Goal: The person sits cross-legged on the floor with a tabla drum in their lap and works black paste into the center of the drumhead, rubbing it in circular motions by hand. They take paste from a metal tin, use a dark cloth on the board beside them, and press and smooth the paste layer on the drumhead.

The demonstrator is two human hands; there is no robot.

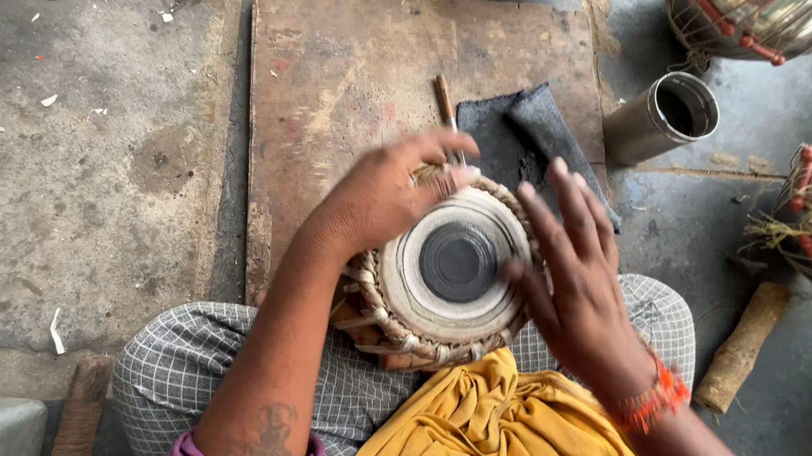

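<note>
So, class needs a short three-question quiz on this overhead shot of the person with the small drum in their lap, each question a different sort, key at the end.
1. True or false: the left hand rests on the far rim of the drum.
2. What lies on the wooden board just beyond the drum? A) a dark folded cloth B) a white bowl C) a pair of scissors
3. Fill in: the round patch at the centre of the drumhead is ____ in colour.

Key
1. True; the right hand is at the near right edge.
2. A, the dark cloth, with a thin stick-like tool beside it.
3. Black.
</note>
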